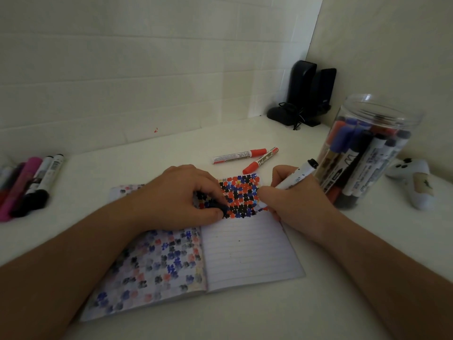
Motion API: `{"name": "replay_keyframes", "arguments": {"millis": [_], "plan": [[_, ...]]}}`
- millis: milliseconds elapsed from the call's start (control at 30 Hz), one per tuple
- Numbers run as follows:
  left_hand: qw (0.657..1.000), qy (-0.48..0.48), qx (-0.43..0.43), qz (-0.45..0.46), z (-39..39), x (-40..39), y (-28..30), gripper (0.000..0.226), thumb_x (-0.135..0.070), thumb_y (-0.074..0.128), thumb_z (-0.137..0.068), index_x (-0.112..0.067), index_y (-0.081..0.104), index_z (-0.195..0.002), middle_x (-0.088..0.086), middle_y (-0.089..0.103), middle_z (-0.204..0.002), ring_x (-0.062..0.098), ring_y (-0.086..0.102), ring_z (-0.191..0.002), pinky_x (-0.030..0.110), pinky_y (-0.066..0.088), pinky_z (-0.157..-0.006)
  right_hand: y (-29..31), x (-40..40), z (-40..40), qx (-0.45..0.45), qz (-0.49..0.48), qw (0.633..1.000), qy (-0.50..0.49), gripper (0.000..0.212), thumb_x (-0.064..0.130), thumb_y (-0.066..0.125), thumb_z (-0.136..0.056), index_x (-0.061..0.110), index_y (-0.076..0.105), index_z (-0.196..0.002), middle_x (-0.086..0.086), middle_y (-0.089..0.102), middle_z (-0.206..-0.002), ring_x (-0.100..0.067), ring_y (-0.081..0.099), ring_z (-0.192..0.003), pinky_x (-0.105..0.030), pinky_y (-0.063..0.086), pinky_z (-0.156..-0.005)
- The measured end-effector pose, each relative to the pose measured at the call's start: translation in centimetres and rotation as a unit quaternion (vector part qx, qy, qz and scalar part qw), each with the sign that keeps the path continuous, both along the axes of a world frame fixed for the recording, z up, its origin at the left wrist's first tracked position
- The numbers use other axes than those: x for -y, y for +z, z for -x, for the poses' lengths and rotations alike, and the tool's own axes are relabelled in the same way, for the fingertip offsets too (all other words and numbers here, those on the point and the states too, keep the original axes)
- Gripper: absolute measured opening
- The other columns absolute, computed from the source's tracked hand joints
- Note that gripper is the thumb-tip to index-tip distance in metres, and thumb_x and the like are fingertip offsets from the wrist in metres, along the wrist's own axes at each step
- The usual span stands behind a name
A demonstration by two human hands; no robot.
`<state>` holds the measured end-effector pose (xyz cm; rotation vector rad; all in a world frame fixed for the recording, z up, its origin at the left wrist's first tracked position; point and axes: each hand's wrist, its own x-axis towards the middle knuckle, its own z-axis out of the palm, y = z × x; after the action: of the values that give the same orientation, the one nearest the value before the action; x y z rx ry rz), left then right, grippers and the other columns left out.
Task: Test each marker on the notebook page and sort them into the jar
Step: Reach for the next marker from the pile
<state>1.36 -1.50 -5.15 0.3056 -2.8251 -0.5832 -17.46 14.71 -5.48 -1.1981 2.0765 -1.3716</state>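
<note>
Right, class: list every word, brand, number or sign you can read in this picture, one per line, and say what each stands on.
"White Board", roughly, in script: red marker lying nearer the notebook; hard to be sure.
Small print, too blurred to read: other red marker.
Large "M", rest unreadable: a marker in the jar.
Barcode-like label, unreadable: white marker at left.
Marks too small to read: marker in the right hand.
</note>
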Motion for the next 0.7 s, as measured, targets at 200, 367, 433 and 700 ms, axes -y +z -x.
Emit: {"name": "replay_keyframes", "arguments": {"millis": [200,367,433,700], "plan": [[1.0,0.0,-0.002,-0.004,0.01,0.03,-0.07,0.041,-0.07,0.055,-0.075,-0.048,0.074,-0.104,-0.031,0.067,-0.107,-0.01,0.054,-0.106,0.017,0.041,-0.09,0.17,0.01,-0.06,-0.004,-0.011,1.0,0.005,0.035,0.006,0.07,-0.082,0.014,0.043,-0.06,-0.002,0.051,-0.051,-0.01,0.049,-0.042,-0.016,0.04,-0.043],[1.0,0.002,-0.002,-0.005,0.04,0.05,-0.08,0.039,-0.07,0.055,-0.075,-0.05,0.073,-0.103,-0.032,0.067,-0.107,-0.009,0.054,-0.106,0.019,0.043,-0.09,-0.14,-0.07,0.26,-0.001,-0.002,1.0,-0.009,0.035,0.01,0.07,-0.082,0.015,0.042,-0.062,-0.009,0.05,-0.057,-0.016,0.046,-0.048,-0.021,0.04,-0.045],[1.0,-0.001,-0.002,0.0,0.0,0.01,-0.02,0.039,-0.07,0.054,-0.076,-0.05,0.073,-0.103,-0.032,0.067,-0.107,-0.011,0.053,-0.107,0.015,0.039,-0.089,-0.12,-0.03,0.18,-0.014,-0.011,1.0,-0.007,0.038,0.01,0.07,-0.081,0.017,0.04,-0.059,-0.004,0.045,-0.054,-0.012,0.041,-0.045,-0.018,0.036,-0.043],[1.0,0.011,-0.013,0.006,-0.15,-0.17,0.24,0.03,-0.061,0.062,-0.087,-0.047,0.073,-0.11,-0.029,0.068,-0.104,-0.007,0.059,-0.103,0.018,0.045,-0.086,0.14,-0.06,0.11,-0.006,0.012,1.0,0.012,0.039,0.011,0.073,-0.084,0.017,0.043,-0.06,0.008,0.043,-0.048,-0.004,0.038,-0.042,-0.015,0.034,-0.043]]}}
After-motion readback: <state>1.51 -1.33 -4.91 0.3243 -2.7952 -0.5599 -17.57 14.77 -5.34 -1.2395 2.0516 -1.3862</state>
